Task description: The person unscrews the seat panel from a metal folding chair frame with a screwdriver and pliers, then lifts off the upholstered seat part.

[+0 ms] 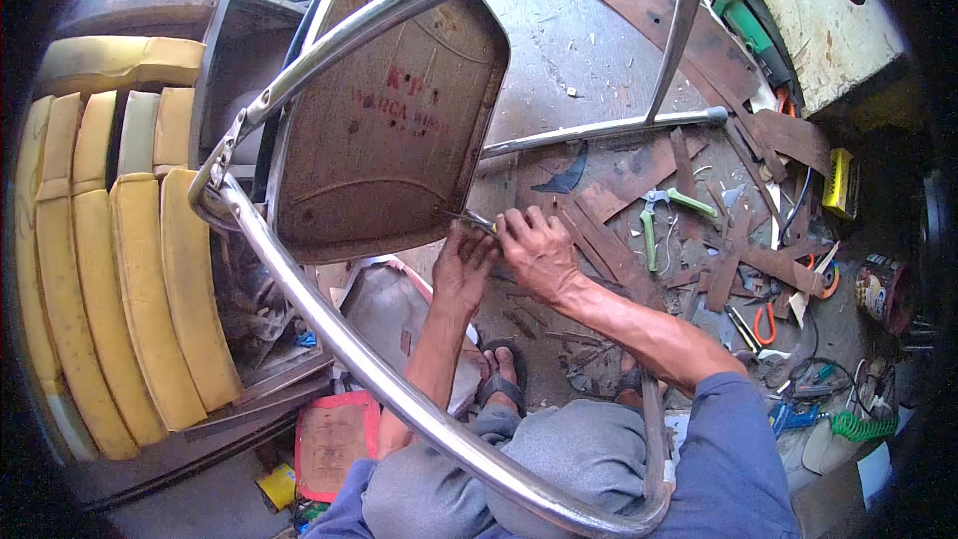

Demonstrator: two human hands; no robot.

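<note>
A chair with a bent chrome tube frame (pixel 329 314) rests across my lap. Its brown metal panel (pixel 384 140), marked with red stencilled lettering, stands tilted in front of me. At the panel's lower right corner, my right hand (pixel 540 256) is closed around a screwdriver (pixel 480 223), its shaft pointing left at the panel. Most of the handle is hidden in the fingers. My left hand (pixel 461 265) is just below the shaft at the panel's lower edge, with its fingers curled together; what they pinch, if anything, is hidden.
Yellow foam pads (pixel 130 289) line a wooden rack at left. Brown strips (pixel 624 180), green-handled pliers (pixel 671 210), orange-handled scissors (pixel 766 324) and a green angle grinder (pixel 748 40) litter the floor at right. A red-edged pad (pixel 339 447) lies by my left leg, a coiled green hose (pixel 863 427) at lower right.
</note>
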